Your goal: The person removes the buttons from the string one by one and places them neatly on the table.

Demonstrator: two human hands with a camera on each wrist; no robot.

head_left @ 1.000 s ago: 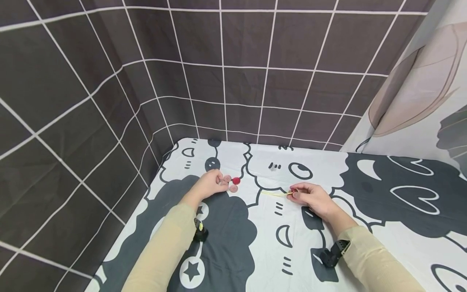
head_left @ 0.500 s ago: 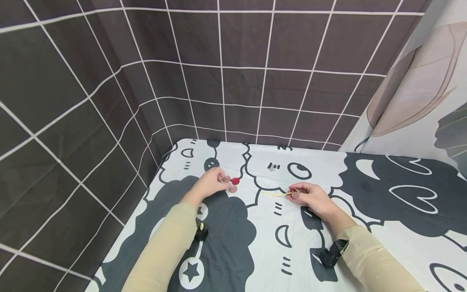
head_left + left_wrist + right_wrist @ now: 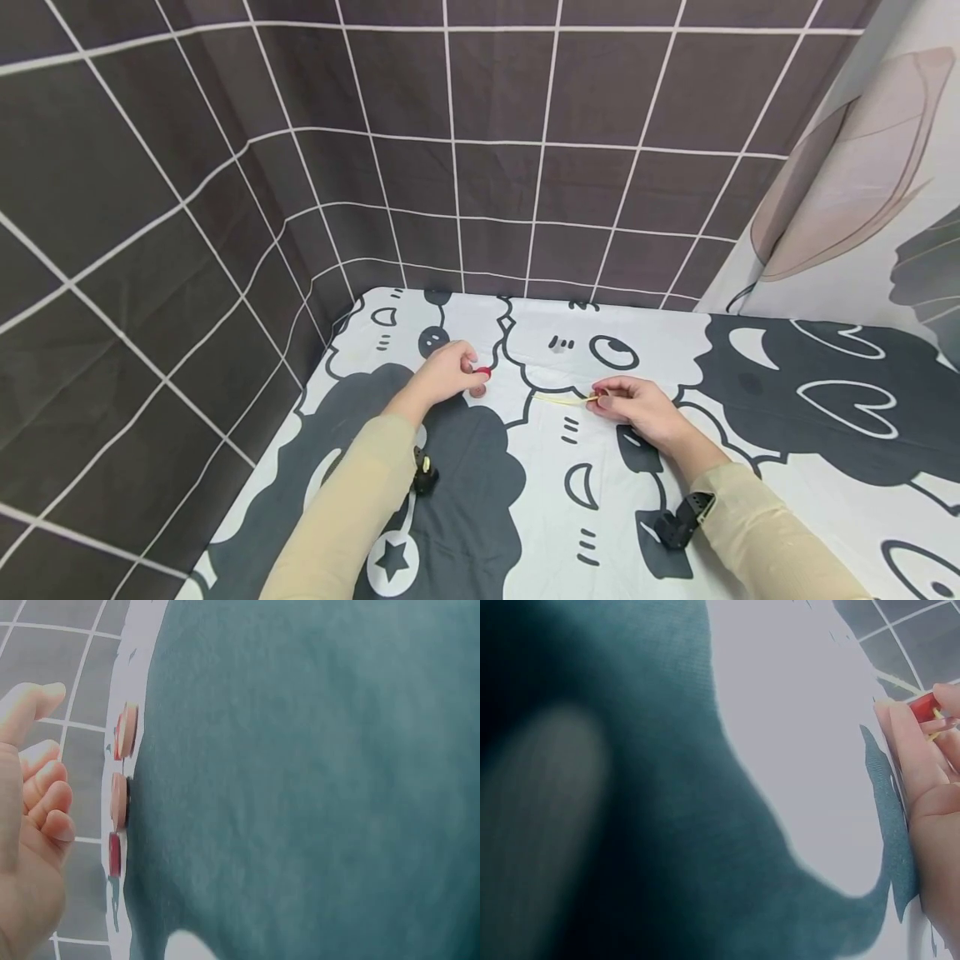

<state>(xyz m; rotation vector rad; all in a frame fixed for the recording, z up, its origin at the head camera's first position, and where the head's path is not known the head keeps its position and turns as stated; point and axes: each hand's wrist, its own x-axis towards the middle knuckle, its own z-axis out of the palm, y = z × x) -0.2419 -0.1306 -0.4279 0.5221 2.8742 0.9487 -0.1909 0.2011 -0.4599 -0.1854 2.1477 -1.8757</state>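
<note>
My left hand (image 3: 442, 375) hovers over a small group of round button-like discs on the cloth. Its fingertips are beside a red disc (image 3: 483, 372) and above a pink disc (image 3: 477, 391). In the left wrist view the fingers are loosely bent, with no object visible between them. Below that hand lie a pink disc (image 3: 119, 801), a red disc (image 3: 114, 855) and another pink disc (image 3: 128, 729) overlapping something red. My right hand (image 3: 637, 408) pinches a red button (image 3: 924, 707) on a thin yellow string (image 3: 558, 401), which trails left. Fingers partly hide the button.
A white and dark grey cartoon-print cloth (image 3: 615, 533) covers the surface. Dark grid-patterned fabric (image 3: 495, 175) rises behind and at left. A pale leaf-print curtain (image 3: 847, 175) hangs at right. Each wrist wears a black camera (image 3: 678, 521).
My left hand has moved slightly right, over the discs, and now covers one pink disc. The right hand keeps pinching the red button in nearly the same place.
</note>
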